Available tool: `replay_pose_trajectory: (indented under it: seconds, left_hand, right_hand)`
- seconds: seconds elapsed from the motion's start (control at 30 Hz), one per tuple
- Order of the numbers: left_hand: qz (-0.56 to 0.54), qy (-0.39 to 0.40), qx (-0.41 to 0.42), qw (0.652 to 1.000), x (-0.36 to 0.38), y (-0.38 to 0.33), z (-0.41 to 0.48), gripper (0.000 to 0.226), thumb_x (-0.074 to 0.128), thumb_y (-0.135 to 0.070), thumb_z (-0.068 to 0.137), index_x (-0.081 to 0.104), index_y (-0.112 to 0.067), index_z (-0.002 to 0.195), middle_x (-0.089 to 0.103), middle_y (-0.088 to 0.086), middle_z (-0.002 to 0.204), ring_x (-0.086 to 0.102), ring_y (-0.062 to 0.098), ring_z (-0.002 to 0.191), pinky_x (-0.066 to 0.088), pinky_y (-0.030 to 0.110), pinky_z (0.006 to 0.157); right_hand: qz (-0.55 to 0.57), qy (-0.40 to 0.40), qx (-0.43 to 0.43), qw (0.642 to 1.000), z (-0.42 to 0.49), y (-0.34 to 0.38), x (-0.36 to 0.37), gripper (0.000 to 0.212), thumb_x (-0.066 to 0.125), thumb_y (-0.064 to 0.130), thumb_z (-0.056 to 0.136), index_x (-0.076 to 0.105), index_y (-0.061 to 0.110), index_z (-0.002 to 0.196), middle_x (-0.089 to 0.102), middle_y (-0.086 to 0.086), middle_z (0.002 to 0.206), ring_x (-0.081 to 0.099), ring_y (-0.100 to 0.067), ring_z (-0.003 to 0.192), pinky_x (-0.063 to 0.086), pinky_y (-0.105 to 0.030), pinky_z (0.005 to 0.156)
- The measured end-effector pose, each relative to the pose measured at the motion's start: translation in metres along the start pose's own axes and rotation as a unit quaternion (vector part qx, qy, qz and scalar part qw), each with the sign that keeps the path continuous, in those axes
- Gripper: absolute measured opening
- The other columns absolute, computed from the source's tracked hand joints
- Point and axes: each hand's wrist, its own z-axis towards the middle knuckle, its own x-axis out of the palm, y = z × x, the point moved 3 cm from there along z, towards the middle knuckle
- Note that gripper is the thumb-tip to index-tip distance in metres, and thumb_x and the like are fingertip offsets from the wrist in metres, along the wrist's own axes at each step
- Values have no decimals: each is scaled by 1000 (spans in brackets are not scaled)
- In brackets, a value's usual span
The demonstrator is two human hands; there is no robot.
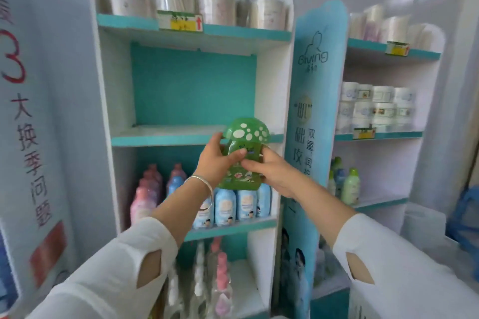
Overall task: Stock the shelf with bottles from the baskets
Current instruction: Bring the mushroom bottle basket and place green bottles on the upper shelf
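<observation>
Head: left hand (215, 159), right hand (273, 172) grip green bottle (239, 176), cap (246, 133) up.

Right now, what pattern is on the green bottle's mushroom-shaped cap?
White spots on the green mushroom-shaped cap; head view.

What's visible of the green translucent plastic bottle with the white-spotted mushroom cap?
The green translucent plastic bottle has a domed mushroom cap spotted white and a colourful cartoon label on the body. It is held roughly upright in the air, cap level with the teal front edge of the white shelf. The left hand grips its upper body; the right hand holds its right side.
</observation>
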Motion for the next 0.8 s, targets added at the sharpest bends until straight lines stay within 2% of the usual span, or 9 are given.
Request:
replay_pose_trajectory:
  seconds: [0.13,0.2,0.27,0.33,0.43,0.5,0.6,0.73,0.8]
  left_hand:
    - [51,-66,42,996,-60,-26,23,53,70,-30,79,44,-19,124,66,8,106,65,27,98,52,47,91]
    - [134,-109,55,983,-85,-35,38,61,64,-34,85,37,-16,137,62,8,120,59,26,112,46,36,99]
    - [223,-136,56,964,-105,-39,55,58,52,-27,94,27,-13,144,52,8,134,48,24,125,35,26,100]
    - [280,-140,51,948,-117,-38,73,54,45,-17,96,24,-12,146,47,12,135,44,27,126,30,25,97]
    - [307,-148,16,940,-133,-24,104,46,43,-2,91,37,-11,136,51,17,122,54,33,110,42,33,88]
    - [320,-155,-18,934,-143,-16,124,39,42,2,88,45,-6,126,52,19,120,55,35,105,43,33,86]
    - [333,-162,-52,928,-156,-10,147,37,39,3,90,51,-3,124,56,20,123,54,35,111,42,33,93]
    - [328,-160,-83,927,-170,-1,172,39,37,5,91,54,-2,125,58,19,125,54,33,115,41,32,96]
    - [336,-149,-106,924,-172,3,183,38,36,4,92,52,-2,127,56,19,127,52,32,118,40,32,97]
  right_hand:
    - [26,16,-61,998,51,44,46,25,66,6,85,59,24,101,68,0,102,65,-20,97,51,-37,93]
    - [28,19,-78,996,79,59,64,24,69,7,82,61,23,99,69,-1,102,65,-20,97,52,-37,93]
    - [28,11,-90,995,109,73,78,24,72,9,80,61,24,97,69,-1,102,65,-19,96,52,-38,93]
    - [23,8,-91,996,138,81,88,25,73,9,79,60,24,94,68,-1,101,65,-20,95,53,-38,90]
    - [14,22,-66,997,181,81,101,29,72,1,78,58,20,95,67,-2,99,64,-20,90,53,-34,81]
    - [-10,19,-43,999,208,77,105,35,74,-1,75,59,15,102,67,-7,104,63,-23,91,53,-37,83]
    - [-52,25,-19,998,240,72,111,42,75,0,75,61,6,113,67,-13,110,62,-24,91,52,-36,83]
    - [-48,35,1,998,273,70,117,45,73,-3,76,59,2,119,64,-16,117,58,-20,88,48,-24,59]
    - [-62,29,14,998,288,71,121,46,74,-1,76,59,3,119,65,-13,113,57,-20,89,43,-22,54]
